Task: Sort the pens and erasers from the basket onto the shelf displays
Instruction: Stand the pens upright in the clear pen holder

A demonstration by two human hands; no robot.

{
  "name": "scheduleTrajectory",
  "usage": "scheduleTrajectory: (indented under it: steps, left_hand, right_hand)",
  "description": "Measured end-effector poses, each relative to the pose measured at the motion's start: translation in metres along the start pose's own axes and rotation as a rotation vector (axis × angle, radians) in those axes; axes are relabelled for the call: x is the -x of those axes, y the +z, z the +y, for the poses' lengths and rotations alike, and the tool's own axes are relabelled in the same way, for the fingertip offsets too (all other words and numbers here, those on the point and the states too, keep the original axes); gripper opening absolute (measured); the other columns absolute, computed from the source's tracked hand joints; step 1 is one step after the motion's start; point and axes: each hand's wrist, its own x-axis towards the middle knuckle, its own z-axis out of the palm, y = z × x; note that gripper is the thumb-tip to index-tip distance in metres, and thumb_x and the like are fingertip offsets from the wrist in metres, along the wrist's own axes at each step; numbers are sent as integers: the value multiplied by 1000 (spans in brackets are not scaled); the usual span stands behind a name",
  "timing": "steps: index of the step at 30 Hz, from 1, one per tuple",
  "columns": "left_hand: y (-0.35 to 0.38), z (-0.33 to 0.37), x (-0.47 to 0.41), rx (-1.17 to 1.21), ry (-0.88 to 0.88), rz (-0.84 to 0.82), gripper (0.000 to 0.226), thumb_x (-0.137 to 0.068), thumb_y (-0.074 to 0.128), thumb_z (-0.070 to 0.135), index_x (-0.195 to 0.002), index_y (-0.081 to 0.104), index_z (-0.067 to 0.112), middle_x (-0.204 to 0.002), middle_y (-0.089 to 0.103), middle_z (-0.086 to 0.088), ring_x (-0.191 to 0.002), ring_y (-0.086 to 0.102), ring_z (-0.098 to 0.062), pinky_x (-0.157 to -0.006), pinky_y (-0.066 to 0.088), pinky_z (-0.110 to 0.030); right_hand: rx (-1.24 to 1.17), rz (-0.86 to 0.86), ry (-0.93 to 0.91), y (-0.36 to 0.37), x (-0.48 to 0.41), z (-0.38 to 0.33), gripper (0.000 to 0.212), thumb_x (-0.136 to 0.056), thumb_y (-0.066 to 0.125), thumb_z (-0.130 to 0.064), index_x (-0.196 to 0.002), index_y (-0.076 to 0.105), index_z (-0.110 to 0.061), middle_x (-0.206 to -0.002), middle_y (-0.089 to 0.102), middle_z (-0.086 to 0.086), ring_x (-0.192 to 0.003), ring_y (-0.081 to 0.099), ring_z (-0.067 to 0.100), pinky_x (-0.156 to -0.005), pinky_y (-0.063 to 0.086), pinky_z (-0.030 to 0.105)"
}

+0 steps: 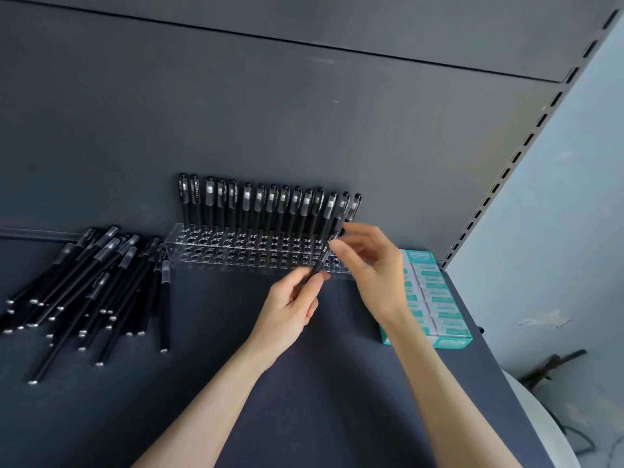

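Reaching forward, the left hand (290,300) and the right hand (369,265) are both pinching one tilted black pen (323,255) at the right end of the clear pen rack (236,253), with loose pens (94,282) lying left and the eraser box (437,298) right.

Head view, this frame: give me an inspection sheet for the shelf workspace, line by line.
Surface: dark matte shelf.
Job's things: clear pen rack against the back panel; its back row holds upright black pens and the front holes show no pens. Loose pens are heaped at left, and the eraser box is at the right edge. The basket is not in view.
Clutter: nothing seen.
Hands: left hand and right hand both pinch one held pen, tilted over the rack's right end.
Cables: possibly a thin dark cord on the floor at lower right; unclear.
Surroundings: slotted upright and pale wall at right.
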Motion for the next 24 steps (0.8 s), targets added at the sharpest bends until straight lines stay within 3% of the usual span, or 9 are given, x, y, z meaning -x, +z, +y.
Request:
scheduleTrajectory:
  steps: [3, 8, 10, 12, 14, 16, 20, 24]
  left_hand:
    - [2, 0, 2, -9, 10, -24, 29, -97, 50, 21, -102, 52, -7, -67, 27, -13, -43, 25, -6, -40, 21, -14]
    - [2, -5, 0, -22, 46, -22, 21, -97, 51, 17, -101, 58, -2, -56, 28, -1, -47, 27, -9, -41, 23, -16]
    - [2, -10, 0, -61, 38, -3, 17, -95, 53, 18, -100, 62, 4, -55, 41, 2, -46, 35, -9, -43, 30, -18]
    - [0, -15, -2, -142, 72, 68, 14, -94, 56, 17, -101, 65, 11, -73, 60, 3, -58, 53, -6, -54, 44, -18]
    - [-6, -20, -5, -331, 185, 165, 15, -93, 57, 18, -106, 64, 17, -98, 63, 3, -84, 59, 0, -77, 47, -16]
    - [-12, -20, -11, -538, 324, 224, 25, -94, 54, 27, -114, 63, 14, -109, 58, 4, -102, 54, -6, -93, 42, -23]
    - [-20, -19, -33, -1052, 558, 261, 44, -90, 41, 39, -116, 64, 12, -114, 58, -5, -106, 52, -24, -98, 38, -42]
    - [-27, -29, -48, -1259, 607, 230, 43, -91, 40, 39, -114, 65, 14, -112, 61, -6, -106, 56, -25, -107, 24, -47]
  right_hand:
    - [-63, -50, 35, 0, 5, -1, 25, -83, 69, -9, -106, 62, -12, -83, 72, 2, -79, 68, 17, -81, 55, 34]
    - [-100, -61, 56, 1, 11, -1, 30, -82, 68, -5, -110, 60, -11, -82, 70, 6, -74, 68, 19, -78, 55, 35]
    - [-70, -51, 45, 1, 11, 0, 30, -85, 65, -4, -113, 60, -12, -82, 70, 5, -77, 67, 16, -79, 54, 33]
    - [-35, -16, 14, -3, 7, 0, 31, -87, 62, -2, -115, 59, -15, -85, 70, 3, -81, 65, 17, -83, 53, 38]
    - [23, 62, -26, -11, -2, -2, 34, -88, 59, -1, -117, 58, -19, -87, 69, 0, -81, 65, 20, -85, 53, 43]
    - [74, 135, -58, -20, -14, -6, 37, -90, 56, -1, -123, 56, -17, -92, 68, 2, -84, 66, 27, -87, 52, 43]
    - [200, 229, -194, -32, -35, -16, 38, -92, 52, -2, -127, 52, -14, -95, 65, 1, -85, 66, 25, -85, 52, 29]
    - [225, 263, -240, -36, -51, -16, 36, -93, 49, -2, -127, 51, -14, -100, 63, 0, -88, 65, 20, -83, 49, 19]
